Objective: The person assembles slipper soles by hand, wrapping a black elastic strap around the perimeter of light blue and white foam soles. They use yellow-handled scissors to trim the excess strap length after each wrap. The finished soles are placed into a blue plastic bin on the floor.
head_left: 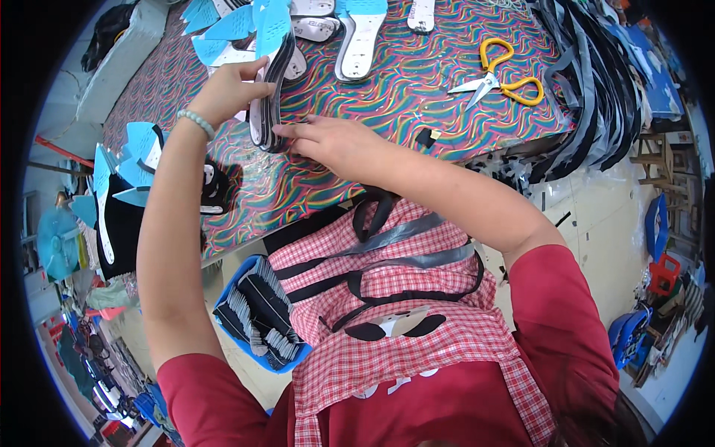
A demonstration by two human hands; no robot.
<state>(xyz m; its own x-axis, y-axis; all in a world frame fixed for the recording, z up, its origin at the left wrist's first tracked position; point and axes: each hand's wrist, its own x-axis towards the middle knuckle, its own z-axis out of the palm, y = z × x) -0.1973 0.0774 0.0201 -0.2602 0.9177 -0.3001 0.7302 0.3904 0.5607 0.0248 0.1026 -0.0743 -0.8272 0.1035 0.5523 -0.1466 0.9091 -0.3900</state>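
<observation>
A stack of shoe insoles [262,128], white-faced with dark edges and light blue toward the far end, stands tilted on the table in front of me. My left hand [229,91], with a beaded bracelet at the wrist, grips it from the left, thumb and fingers around its upper part. From the right, my right hand [331,143] has its fingertips pressed on the near heel end of the same stack. Its far fingers are partly hidden. Just beyond lie more white insoles [362,46] and light blue pieces [232,26].
Yellow-handled scissors [488,80] lie open on the patterned table [417,97]. Black strips [596,97] hang over the right edge. Blue-topped insoles [138,160] sit left of my forearm. A blue bin [223,316] of dark striped pieces stands below the table edge, beside my checked apron.
</observation>
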